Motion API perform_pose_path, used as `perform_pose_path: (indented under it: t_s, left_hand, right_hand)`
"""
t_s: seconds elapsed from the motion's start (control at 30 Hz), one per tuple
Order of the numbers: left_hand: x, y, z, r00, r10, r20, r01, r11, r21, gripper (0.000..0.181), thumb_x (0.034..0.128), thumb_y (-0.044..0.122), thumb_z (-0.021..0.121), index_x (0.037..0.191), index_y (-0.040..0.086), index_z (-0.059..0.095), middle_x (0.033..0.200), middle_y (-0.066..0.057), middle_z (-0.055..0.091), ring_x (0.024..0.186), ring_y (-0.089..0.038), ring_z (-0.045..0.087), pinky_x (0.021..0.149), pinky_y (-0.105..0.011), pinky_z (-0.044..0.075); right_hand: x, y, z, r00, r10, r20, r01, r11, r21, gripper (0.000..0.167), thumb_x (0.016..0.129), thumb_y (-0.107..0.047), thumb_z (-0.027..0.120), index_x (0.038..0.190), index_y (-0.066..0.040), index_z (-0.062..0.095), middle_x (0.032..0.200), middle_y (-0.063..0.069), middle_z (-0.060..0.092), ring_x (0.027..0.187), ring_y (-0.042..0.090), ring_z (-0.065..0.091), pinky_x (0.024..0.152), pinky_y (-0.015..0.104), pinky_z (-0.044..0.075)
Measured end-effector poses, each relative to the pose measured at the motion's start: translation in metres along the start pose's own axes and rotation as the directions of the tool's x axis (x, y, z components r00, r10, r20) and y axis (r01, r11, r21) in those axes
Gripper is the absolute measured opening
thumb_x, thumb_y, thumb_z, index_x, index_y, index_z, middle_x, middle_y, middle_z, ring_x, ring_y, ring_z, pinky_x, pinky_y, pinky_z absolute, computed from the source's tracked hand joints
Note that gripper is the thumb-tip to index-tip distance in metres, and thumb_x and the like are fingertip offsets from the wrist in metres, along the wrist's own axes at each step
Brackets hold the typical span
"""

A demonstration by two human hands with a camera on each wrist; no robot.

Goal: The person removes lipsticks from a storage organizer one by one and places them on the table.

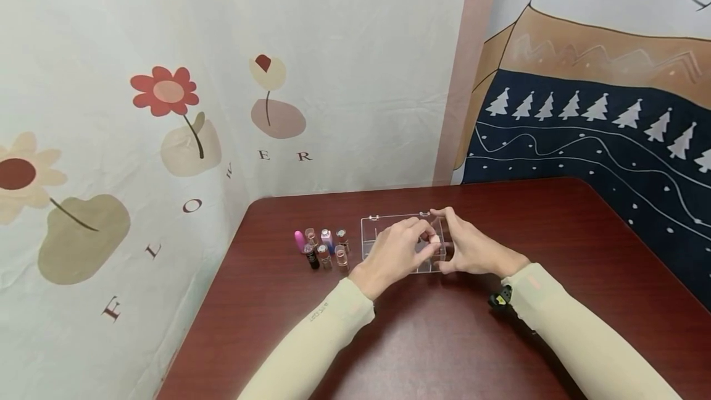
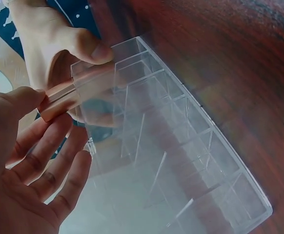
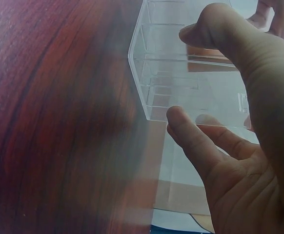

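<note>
A clear plastic box with dividers (image 2: 200, 122) stands on the table, its compartments showing through. My left hand (image 1: 395, 249) reaches over it from the near side. Between left thumb and fingers (image 2: 51, 168) is pinched a small shiny copper-coloured tube-like piece (image 2: 58, 103), close to the box's end; its exact kind is unclear. At the box's right end, my right hand (image 1: 472, 249) spans the width and steadies it, thumb (image 3: 193, 35) on one side and fingers (image 3: 181, 119) on the other. In the head view the left hand covers much of the box.
Left of the box stand several small cosmetics: a pink tube (image 1: 300, 240), a dark-bodied tube (image 1: 312, 258), a pink-and-blue bottle (image 1: 327, 239) and clear-capped lipstick-like tubes (image 1: 341, 258). They share the dark red table (image 1: 444, 338). Patterned cloths (image 1: 355, 79) hang behind it.
</note>
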State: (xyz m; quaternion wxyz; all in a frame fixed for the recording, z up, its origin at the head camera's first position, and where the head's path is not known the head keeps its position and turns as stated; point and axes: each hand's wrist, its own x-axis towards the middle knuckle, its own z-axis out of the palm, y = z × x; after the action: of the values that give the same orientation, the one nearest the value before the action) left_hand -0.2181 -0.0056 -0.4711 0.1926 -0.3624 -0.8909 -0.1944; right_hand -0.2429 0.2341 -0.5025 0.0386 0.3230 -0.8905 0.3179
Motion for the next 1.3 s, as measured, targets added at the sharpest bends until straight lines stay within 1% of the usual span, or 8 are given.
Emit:
perform_pose_path:
  t_s: [0.17, 0.4, 0.57, 0.7, 0.97, 1.13, 1.3]
  left_hand:
    - [0.0, 0.002, -0.004, 1.0, -0.003, -0.002, 0.003, 1.0, -0.008, 0.012, 0.1087, 0.028, 0.085, 0.116, 0.019, 0.083, 0.107, 0.005, 0.082, 0.089, -0.007, 0.077, 0.079, -0.024, 0.066]
    - [-0.002, 0.003, -0.01, 1.0, 0.02, -0.024, -0.02, 1.0, -0.007, 0.017, 0.1071, 0.028, 0.087, 0.118, 0.017, 0.081, 0.108, 0.003, 0.082, 0.089, -0.009, 0.076, 0.079, -0.025, 0.066]
    - [-0.004, 0.004, -0.012, 0.999, 0.032, -0.031, -0.031, 0.999, 0.009, 0.017, 0.1077, 0.03, 0.087, 0.118, 0.017, 0.081, 0.107, 0.004, 0.081, 0.087, -0.008, 0.074, 0.077, -0.024, 0.065]
    - [-0.006, 0.005, -0.014, 0.999, 0.033, -0.036, -0.033, 0.999, 0.016, 0.017, 0.1079, 0.03, 0.086, 0.119, 0.018, 0.081, 0.108, 0.004, 0.081, 0.086, -0.008, 0.074, 0.075, -0.024, 0.065]
    - [-0.008, 0.004, -0.018, 0.997, 0.054, -0.064, -0.052, 0.998, 0.038, 0.019, 0.107, 0.029, 0.087, 0.119, 0.017, 0.08, 0.107, 0.002, 0.08, 0.086, -0.01, 0.075, 0.075, -0.027, 0.066]
    - [-0.009, 0.003, -0.021, 0.995, 0.057, -0.079, -0.054, 0.998, 0.044, 0.02, 0.1057, 0.029, 0.088, 0.118, 0.017, 0.08, 0.106, 0.002, 0.08, 0.088, -0.01, 0.076, 0.075, -0.029, 0.067]
    - [-0.011, 0.003, -0.024, 0.994, 0.063, -0.084, -0.058, 0.997, 0.054, 0.02, 0.1066, 0.03, 0.087, 0.119, 0.016, 0.08, 0.107, 0.001, 0.081, 0.089, -0.011, 0.077, 0.077, -0.029, 0.067]
  right_hand:
    - [0.0, 0.0, 0.0, 1.0, -0.005, -0.005, 0.005, 1.0, -0.001, 0.1, 0.077, -0.01, 0.103, 0.155, -0.001, 0.04, 0.175, 0.027, 0.053, 0.126, 0.029, 0.077, 0.111, 0.056, 0.065]
    - [0.0, -0.001, 0.0, 1.0, -0.001, 0.0, 0.001, 1.0, 0.005, 0.101, 0.078, -0.011, 0.104, 0.155, 0.0, 0.04, 0.174, 0.027, 0.054, 0.119, 0.022, 0.078, 0.107, 0.052, 0.066]
    - [0.0, -0.001, 0.0, 1.0, 0.01, 0.004, -0.01, 1.0, 0.019, 0.103, 0.078, -0.009, 0.104, 0.157, 0.0, 0.039, 0.176, 0.024, 0.053, 0.121, 0.022, 0.077, 0.109, 0.053, 0.066]
    - [0.0, 0.0, 0.001, 1.0, 0.007, 0.0, -0.007, 1.0, 0.012, 0.103, 0.077, -0.009, 0.104, 0.157, 0.0, 0.04, 0.176, 0.024, 0.053, 0.122, 0.023, 0.077, 0.111, 0.053, 0.065]
    - [0.0, 0.001, 0.001, 1.0, -0.001, 0.0, 0.001, 1.0, 0.016, 0.102, 0.078, -0.012, 0.105, 0.155, 0.0, 0.04, 0.175, 0.026, 0.053, 0.119, 0.024, 0.077, 0.109, 0.057, 0.065]
    - [0.001, 0.001, 0.001, 1.0, -0.008, -0.003, 0.008, 1.0, 0.017, 0.103, 0.079, -0.011, 0.104, 0.158, 0.0, 0.038, 0.17, 0.027, 0.057, 0.119, 0.024, 0.078, 0.108, 0.057, 0.066]
    - [0.001, 0.0, 0.002, 1.0, 0.005, 0.004, -0.005, 1.0, 0.029, 0.105, 0.08, -0.01, 0.104, 0.16, 0.0, 0.037, 0.173, 0.026, 0.054, 0.121, 0.027, 0.079, 0.109, 0.056, 0.067]
